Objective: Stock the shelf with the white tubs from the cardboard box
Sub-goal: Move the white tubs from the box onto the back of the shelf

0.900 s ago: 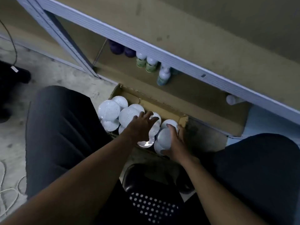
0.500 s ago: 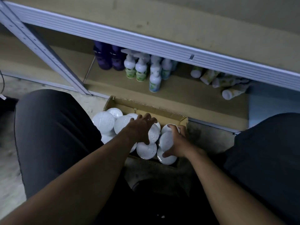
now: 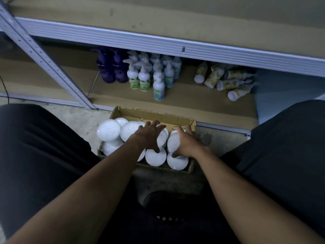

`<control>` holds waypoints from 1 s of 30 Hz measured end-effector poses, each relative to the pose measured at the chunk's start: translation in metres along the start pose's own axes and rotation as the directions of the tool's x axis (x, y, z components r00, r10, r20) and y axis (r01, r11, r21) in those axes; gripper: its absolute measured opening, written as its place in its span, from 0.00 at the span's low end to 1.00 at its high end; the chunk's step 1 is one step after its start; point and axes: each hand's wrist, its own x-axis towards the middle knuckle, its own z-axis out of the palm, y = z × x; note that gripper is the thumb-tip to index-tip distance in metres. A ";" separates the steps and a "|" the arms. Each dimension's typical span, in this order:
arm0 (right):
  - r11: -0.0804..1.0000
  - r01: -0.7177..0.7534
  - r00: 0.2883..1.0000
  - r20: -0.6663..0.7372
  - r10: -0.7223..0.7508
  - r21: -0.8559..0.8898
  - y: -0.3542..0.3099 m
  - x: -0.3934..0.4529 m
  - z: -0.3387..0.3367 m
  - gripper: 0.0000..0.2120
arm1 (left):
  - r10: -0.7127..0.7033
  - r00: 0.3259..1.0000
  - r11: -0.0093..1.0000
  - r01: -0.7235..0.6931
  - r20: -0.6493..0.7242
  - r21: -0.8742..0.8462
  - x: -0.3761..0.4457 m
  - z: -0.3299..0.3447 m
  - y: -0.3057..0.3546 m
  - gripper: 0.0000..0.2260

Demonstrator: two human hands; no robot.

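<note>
An open cardboard box [image 3: 154, 114] stands on the floor between my knees, in front of the lower shelf [image 3: 193, 103]. Several round white tubs [image 3: 109, 129] fill it, some stacked on others. My left hand [image 3: 149, 138] lies spread over a tub [image 3: 162, 140] in the middle of the box, fingers on its far edge and thumb on its near edge. My right hand [image 3: 184, 143] grips the side of a tilted tub [image 3: 173, 142] at the right end of the box, above another tub [image 3: 176, 162].
The lower shelf holds purple bottles [image 3: 112, 71], several white pump bottles [image 3: 159, 88] and tubes lying on their sides [image 3: 226, 81]. A grey perforated upright [image 3: 44, 59] runs down the left. The upper shelf's edge [image 3: 175, 44] overhangs. My knees [image 3: 35, 147] flank the box.
The view has tilted up, showing more of the lower shelf. Both hands stay on the same tubs in the box, with the left fingers spread a little wider.
</note>
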 end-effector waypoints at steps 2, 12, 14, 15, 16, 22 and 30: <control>1.000 0.014 0.998 -0.059 -0.014 -0.007 0.003 -0.002 0.001 0.45 | 0.022 1.000 1.000 -0.022 0.006 -0.014 0.002 0.000 -0.002 0.47; 0.976 0.025 0.994 -0.097 -0.047 -0.216 -0.001 -0.003 0.020 0.47 | 0.092 0.996 0.993 -0.092 0.004 0.072 0.016 0.011 -0.008 0.51; 0.963 0.024 0.991 -0.124 -0.059 -0.269 -0.002 -0.004 0.023 0.44 | 0.102 0.995 0.992 -0.101 -0.007 0.079 0.016 0.015 -0.010 0.50; 0.959 0.025 0.989 -0.135 -0.066 -0.281 -0.002 -0.004 0.023 0.42 | 0.105 0.994 0.991 -0.103 -0.021 0.084 0.016 0.015 -0.010 0.48; 0.959 0.025 0.988 -0.141 -0.068 -0.282 -0.002 -0.004 0.023 0.41 | 0.108 0.994 0.990 -0.105 -0.033 0.091 0.016 0.014 -0.009 0.47; 0.981 0.016 0.993 -0.113 -0.038 -0.191 -0.008 -0.006 0.007 0.39 | 0.114 0.993 0.987 -0.109 -0.034 0.117 0.018 0.005 -0.006 0.46; 0.981 0.029 0.990 -0.131 -0.055 -0.192 -0.039 -0.032 -0.071 0.38 | 0.098 0.986 0.992 -0.109 -0.137 -0.070 -0.001 -0.070 -0.009 0.43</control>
